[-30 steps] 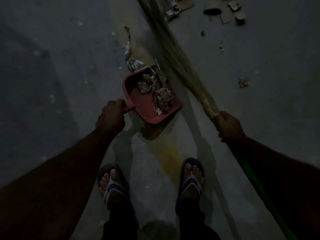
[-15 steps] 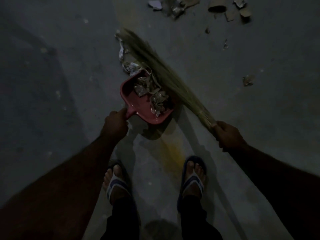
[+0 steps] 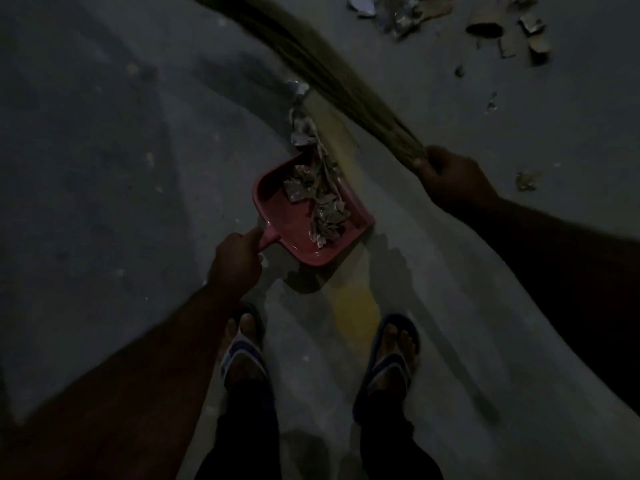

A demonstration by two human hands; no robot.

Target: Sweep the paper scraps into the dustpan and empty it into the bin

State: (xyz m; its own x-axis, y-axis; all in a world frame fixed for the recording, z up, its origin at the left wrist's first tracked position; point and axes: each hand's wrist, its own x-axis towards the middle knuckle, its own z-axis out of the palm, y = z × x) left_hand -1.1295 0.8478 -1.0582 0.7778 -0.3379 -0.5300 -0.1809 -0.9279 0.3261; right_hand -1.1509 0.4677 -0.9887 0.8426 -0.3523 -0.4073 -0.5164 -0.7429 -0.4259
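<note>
A red dustpan (image 3: 277,216) rests on the dim grey floor ahead of my feet, and my left hand (image 3: 235,261) grips its short handle. Crumpled paper scraps (image 3: 320,202) lie piled inside it, and a few more scraps (image 3: 301,126) trail out from its open mouth. My right hand (image 3: 450,178) holds a grass broom (image 3: 329,77) at the bound end. Its bristles stretch up and left above the pan, blurred, with the tips out of frame at the top.
More paper and cardboard scraps (image 3: 485,26) lie at the top right, with a lone scrap (image 3: 526,180) just right of my right hand. My sandalled feet (image 3: 242,355) stand below the dustpan. A yellowish stain (image 3: 353,306) marks the floor between them.
The broom has swung away from the dustpan's mouth, up and left. My right hand has risen and shifted right. The dustpan has hardly moved.
</note>
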